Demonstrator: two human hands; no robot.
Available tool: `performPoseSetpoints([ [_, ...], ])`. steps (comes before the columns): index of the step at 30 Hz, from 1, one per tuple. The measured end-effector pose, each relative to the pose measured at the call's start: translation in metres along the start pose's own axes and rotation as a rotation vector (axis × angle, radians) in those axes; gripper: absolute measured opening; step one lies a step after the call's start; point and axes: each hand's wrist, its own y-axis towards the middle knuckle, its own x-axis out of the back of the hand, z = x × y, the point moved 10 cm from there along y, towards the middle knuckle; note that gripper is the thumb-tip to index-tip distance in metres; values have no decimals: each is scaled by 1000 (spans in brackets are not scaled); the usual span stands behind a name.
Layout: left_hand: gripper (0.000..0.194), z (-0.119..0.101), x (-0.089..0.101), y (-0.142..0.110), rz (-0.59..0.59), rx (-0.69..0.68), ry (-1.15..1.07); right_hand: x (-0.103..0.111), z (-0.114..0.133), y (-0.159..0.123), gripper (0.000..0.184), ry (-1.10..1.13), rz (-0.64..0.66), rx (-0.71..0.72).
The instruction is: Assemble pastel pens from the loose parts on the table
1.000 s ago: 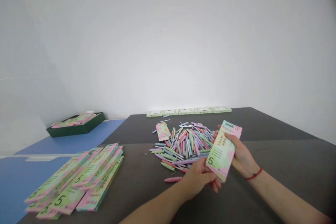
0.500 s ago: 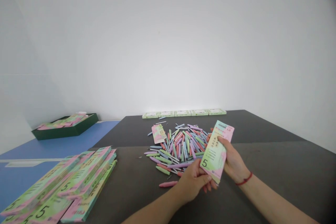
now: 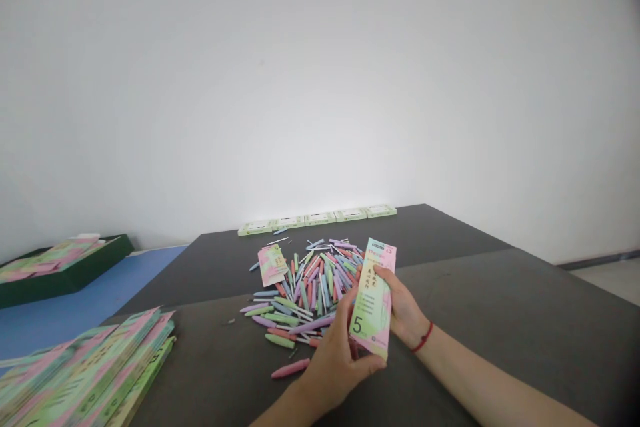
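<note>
A pink and green box [image 3: 371, 303], printed with a large 5, is held tilted above the dark table. My left hand [image 3: 336, 350] grips its lower left side and bottom end, with the thumb along the bottom edge. My right hand [image 3: 403, 307] wraps round its right side, thumb on the printed front; most of its fingers are hidden behind. Just left of the box lies a loose pile of pens [image 3: 320, 280] in pink, green, blue and purple, with thin white sticks among them. A flat pink and green packet [image 3: 273, 265] rests at the pile's left edge.
Several boxes like the held one are stacked [image 3: 95, 373] at the near left. A dark green tray [image 3: 65, 280] of packets stands on a blue surface [image 3: 150, 273]. Along the table's back edge runs a row of pale green boxes [image 3: 320, 219] by the wall.
The view has turned to the right. The held box is more upright, and my left hand has shifted from its bottom corner to wrap its lower left side.
</note>
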Motion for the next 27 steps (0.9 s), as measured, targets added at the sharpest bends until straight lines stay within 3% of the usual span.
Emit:
performPoseSetpoints([
  [4,105,3,-1,-3,0,13,170,-3,-9,-4,21,2,10,-63],
  [10,102,12,0,-5,-25,78,167,-7,-6,-3,23,3,60,-54],
  [15,93,13,2,-5,-60,95,-20,-7,1,1,20,-28,89,16],
  [21,101,32,-11,3,-40,161,-432,-19,13,-3,23,-83,139,106],
  [24,83,46,-6,10,-122,205,-527,-27,22,-7,27,-87,175,157],
  [27,52,56,-11,13,-87,279,-512,-29,28,-7,26,-76,165,179],
])
